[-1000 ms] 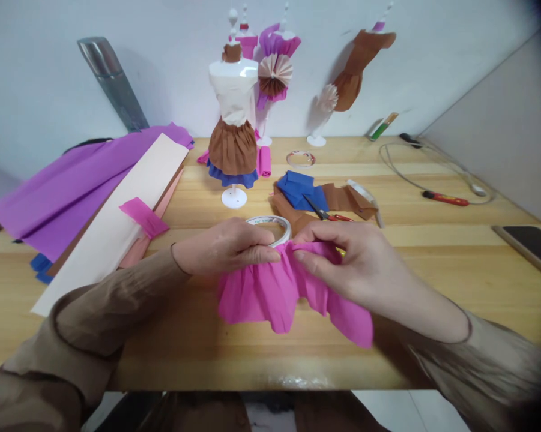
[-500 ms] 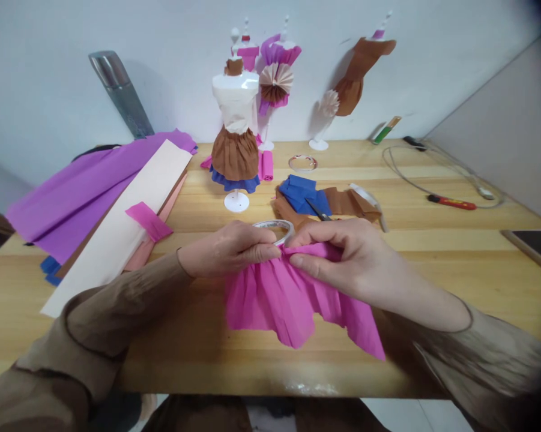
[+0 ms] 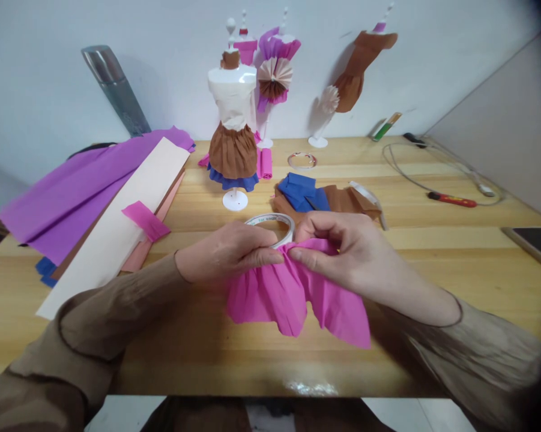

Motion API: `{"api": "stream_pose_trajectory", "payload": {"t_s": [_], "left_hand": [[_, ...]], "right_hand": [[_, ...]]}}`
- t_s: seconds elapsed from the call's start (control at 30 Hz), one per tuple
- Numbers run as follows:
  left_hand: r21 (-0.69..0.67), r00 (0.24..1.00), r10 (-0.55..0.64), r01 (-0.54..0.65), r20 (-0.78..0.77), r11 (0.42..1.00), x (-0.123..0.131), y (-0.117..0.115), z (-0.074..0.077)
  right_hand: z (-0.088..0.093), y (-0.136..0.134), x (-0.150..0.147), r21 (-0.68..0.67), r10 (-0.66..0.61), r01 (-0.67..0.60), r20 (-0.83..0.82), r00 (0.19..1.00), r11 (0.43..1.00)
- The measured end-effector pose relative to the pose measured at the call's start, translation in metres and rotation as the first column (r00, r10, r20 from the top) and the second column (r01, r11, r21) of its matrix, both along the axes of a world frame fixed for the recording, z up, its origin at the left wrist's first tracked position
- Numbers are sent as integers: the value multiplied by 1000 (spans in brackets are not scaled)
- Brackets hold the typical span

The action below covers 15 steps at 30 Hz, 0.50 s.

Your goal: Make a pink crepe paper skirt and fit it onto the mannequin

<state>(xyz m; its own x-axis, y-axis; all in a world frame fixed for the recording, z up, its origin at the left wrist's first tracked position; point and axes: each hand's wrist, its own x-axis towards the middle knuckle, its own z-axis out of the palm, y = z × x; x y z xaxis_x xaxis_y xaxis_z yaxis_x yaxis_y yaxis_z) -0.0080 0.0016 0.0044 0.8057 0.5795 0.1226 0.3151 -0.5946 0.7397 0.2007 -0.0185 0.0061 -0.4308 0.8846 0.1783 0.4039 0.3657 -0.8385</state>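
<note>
A strip of pink crepe paper, gathered into pleats along its top edge, hangs between my two hands above the front of the table. My left hand is closed, pinching the gathered edge together with a roll of tape, whose white ring stands up behind the thumb. Just to the right, my right hand pinches the same top edge between thumb and fingers. The paper's lower edge hangs loose and uneven. My left fingertips are hidden behind the tape and paper.
A small mannequin in a white top and brown skirt stands behind my hands, more dressed forms beyond it. Purple crepe paper and a cream sheet lie left. Blue and brown scraps, a cable and a phone lie right.
My right hand has shifted slightly left, drawing in the pink paper's right end, which hangs closer. More of the tape ring shows. The view has shifted a little.
</note>
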Motion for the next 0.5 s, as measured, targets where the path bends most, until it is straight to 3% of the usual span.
{"api": "stream_pose_trajectory", "payload": {"t_s": [0.5], "left_hand": [[91,999,-35,34,7,995,0,0,-3]], "right_hand": [[-7,3,1,-99,-7,3,-45,999,995]]}}
